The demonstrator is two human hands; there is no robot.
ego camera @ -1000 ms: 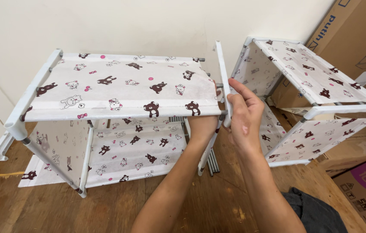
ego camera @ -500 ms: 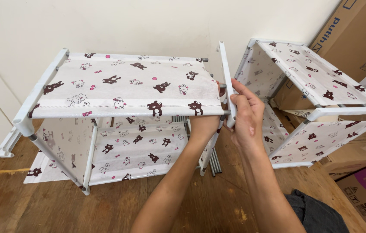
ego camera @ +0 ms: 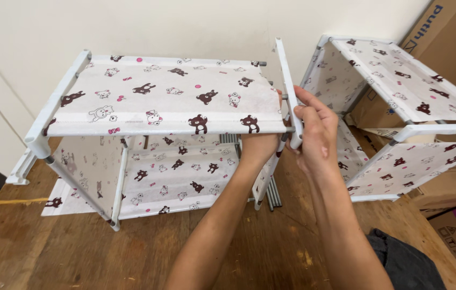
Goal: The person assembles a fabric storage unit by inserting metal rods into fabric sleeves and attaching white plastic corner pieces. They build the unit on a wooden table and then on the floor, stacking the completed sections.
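The work surface is a worn wooden floor [ego camera: 271, 252] set against a plain cream wall [ego camera: 185, 27], with cardboard boxes [ego camera: 443, 37] stacked at the far right.

Nearest the camera, two bare forearms reach forward from the bottom edge. A dark garment [ego camera: 405, 263] lies at the near right.

The right hand [ego camera: 314, 131] is curled around the white plastic end bar [ego camera: 288, 88], thumb and fingers pinching its lower end where it meets the front corner of the rack. The left hand [ego camera: 257, 145] is tucked under the right end of the printed fabric shelf [ego camera: 169, 102]; its fingers are hidden, so its grip cannot be told.

The rack the hands are on stands left of centre. Its top shelf is stretched flat, the left end bar [ego camera: 58, 102] is seated and a lower shelf [ego camera: 177, 172] is in place. The right end bar stands tilted and appears not fully pressed home; that joint looks to be what remains.

Loose grey tubes [ego camera: 273, 190] lie on the floor just behind the wrists. A second rack [ego camera: 400, 91] of the same print stands to the right, apparently assembled.
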